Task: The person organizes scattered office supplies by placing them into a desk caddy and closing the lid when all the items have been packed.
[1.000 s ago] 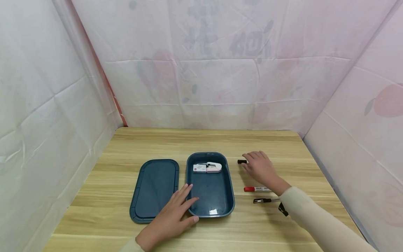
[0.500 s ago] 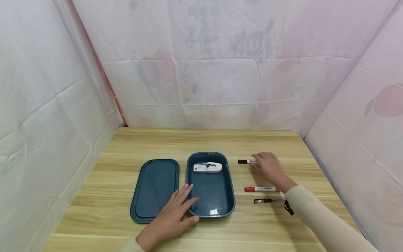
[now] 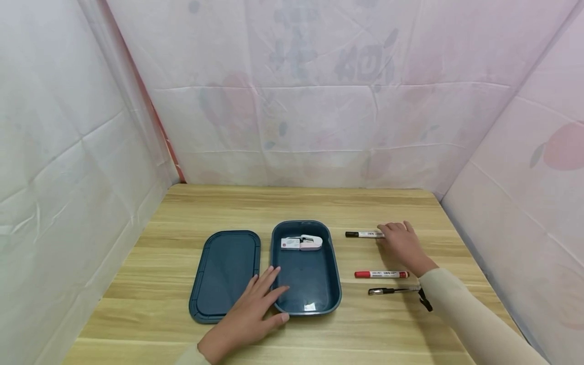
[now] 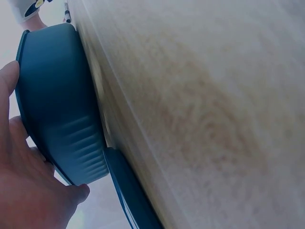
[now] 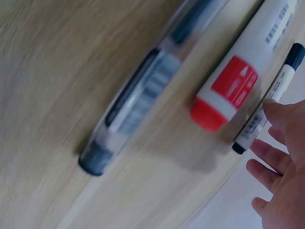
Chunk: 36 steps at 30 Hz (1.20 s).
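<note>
My left hand [image 3: 251, 317] lies with spread fingers over the left rim of the dark blue plastic box [image 3: 335, 274]. In the left wrist view, its thumb and fingers [image 4: 9, 76] lie against the box's outer wall [image 4: 62, 86]. A small white carton [image 3: 290, 244] and a pale mini stapler [image 3: 311, 243] lie side by side in the box's far end. My right hand [image 3: 403, 247] is at the right end of a black-capped marker [image 3: 365, 234] on the table. In the right wrist view, the thumb overlaps the marker's barrel, with the other fingers loosely bent beside it.
Left of the box lies its dark blue lid [image 3: 225, 274]. Nearer than the black marker are a red marker [image 3: 380, 274] and a clear-barrelled pen [image 3: 392, 291] with a black grip, close to the right sleeve. Pale cloth walls [image 3: 292, 116] enclose the table [image 3: 292, 203] behind and at both sides.
My right hand has slid rightward along the black marker, uncovering its cap and more of its barrel. The marker has stayed in place. The left hand has not moved.
</note>
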Available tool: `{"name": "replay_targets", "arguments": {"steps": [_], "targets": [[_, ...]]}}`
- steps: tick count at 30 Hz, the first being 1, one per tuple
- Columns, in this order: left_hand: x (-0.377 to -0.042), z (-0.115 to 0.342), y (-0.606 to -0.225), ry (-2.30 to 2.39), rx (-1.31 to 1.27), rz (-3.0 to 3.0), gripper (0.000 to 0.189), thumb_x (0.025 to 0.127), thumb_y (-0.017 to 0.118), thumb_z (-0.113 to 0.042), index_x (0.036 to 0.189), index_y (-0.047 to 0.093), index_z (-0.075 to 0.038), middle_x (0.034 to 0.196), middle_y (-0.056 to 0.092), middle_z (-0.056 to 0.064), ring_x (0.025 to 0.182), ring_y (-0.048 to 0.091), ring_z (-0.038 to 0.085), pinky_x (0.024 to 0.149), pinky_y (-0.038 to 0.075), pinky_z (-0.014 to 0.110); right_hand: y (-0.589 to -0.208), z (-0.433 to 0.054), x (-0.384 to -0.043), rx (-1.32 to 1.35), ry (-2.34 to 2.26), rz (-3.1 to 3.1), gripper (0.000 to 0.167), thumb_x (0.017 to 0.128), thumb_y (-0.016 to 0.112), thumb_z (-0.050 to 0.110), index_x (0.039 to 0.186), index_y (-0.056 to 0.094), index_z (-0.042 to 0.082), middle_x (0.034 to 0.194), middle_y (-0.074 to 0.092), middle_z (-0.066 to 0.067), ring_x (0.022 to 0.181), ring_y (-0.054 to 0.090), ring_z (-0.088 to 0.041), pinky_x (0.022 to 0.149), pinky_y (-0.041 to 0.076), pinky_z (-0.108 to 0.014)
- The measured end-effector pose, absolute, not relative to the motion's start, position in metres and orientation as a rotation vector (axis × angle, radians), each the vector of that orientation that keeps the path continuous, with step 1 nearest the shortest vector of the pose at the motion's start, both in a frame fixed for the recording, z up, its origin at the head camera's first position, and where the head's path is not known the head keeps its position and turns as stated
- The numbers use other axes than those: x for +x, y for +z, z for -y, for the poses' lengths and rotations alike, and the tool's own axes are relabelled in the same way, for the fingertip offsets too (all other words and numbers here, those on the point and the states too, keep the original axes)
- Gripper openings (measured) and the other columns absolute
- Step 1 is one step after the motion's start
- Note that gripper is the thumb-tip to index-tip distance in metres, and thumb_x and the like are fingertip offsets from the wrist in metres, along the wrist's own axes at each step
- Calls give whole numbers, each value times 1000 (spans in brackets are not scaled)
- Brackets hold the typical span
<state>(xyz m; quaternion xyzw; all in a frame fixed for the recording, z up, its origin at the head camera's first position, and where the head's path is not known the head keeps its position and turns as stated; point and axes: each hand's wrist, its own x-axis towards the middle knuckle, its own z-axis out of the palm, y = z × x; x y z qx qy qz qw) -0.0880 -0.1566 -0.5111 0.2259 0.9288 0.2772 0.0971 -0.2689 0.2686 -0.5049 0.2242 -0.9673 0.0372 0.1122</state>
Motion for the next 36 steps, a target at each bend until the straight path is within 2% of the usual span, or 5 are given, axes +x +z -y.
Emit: {"name": "replay_targets", "arguments": {"steps": [4,10,22,30,36], "targets": [[-88,156,-512,822,671,-2751,60,98,52,-60,151,47,-32,171,7,-3,158,-2,19,125,6,61,-506,-275,-271,637,84,2858,40,89,77,18,123,67,2,117,70,-21,111,62,-44,111,25,-73],[-88,157,-513,823,673,-2754,60,98,52,-61,151,46,-32,171,6,-3,158,-2,19,125,8,60,-509,-280,-276,625,17,2883,37,90,76,18,122,68,3,116,70,-20,111,63,-43,113,22,-73],[-88,158,-513,827,685,-2754,61,98,51,-61,151,46,-31,171,6,-3,158,-1,19,125,10,59,-511,-285,-281,662,0,2883,29,88,78,18,113,71,5,104,73,-17,101,66,-42,110,26,-75],[-88,158,-513,831,694,-2754,62,98,50,-62,151,47,-30,171,7,-2,158,-1,20,125,10,59,-512,-285,-283,680,39,2891,16,89,77,16,102,74,7,94,72,-11,95,66,-38,112,20,-75],[-88,158,-512,833,688,-2753,61,98,51,-62,151,47,-30,171,6,-3,158,-1,19,125,10,59,-510,-284,-281,706,-13,2881,14,90,75,16,100,74,6,93,71,-10,94,67,-36,113,22,-74]]}}
